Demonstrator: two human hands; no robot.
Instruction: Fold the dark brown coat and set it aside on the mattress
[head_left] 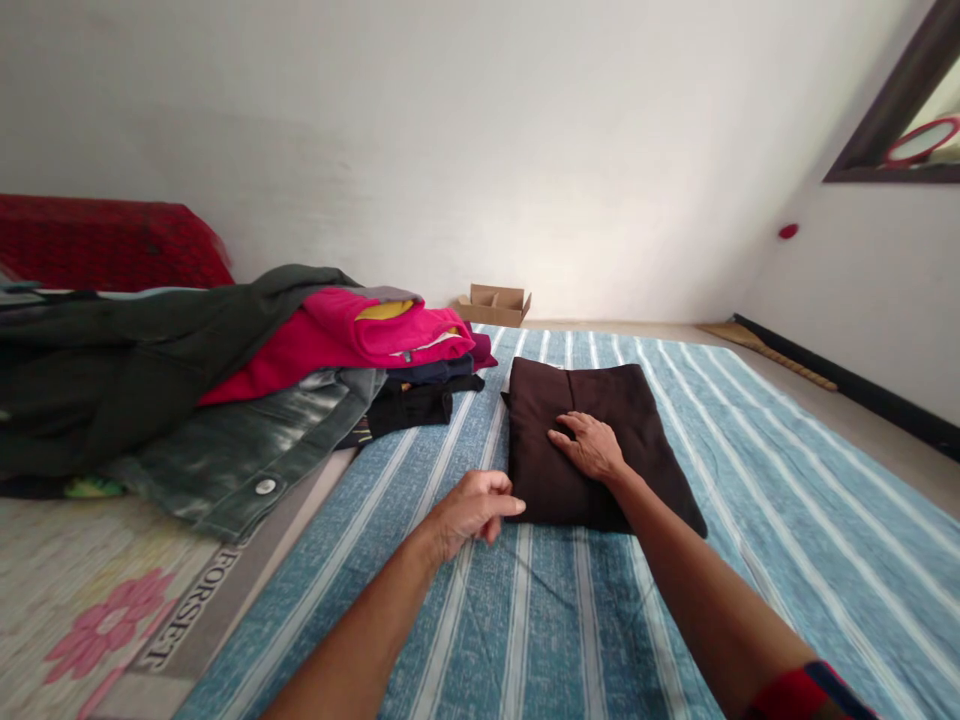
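Observation:
A dark brown folded garment (pixel 540 470) lies flat on the blue striped bed sheet, with a seam line near its far edge. My right hand (pixel 592 447) rests palm down on the middle of it, fingers spread. At the garment's near left corner is my left hand (pixel 472 508), its fingers loosely bent and one digit stretched onto the corner. No cloth shows between the left fingers. What lies under the right palm is hidden.
Left of the garment is a heap of clothes: a dark green garment (pixel 172 350), a bright pink one (pixel 330 335) and a grey denim piece (pixel 232 470). A small cardboard box (pixel 491 306) stands by the wall. The blue striped sheet (pixel 780 470) extends rightward.

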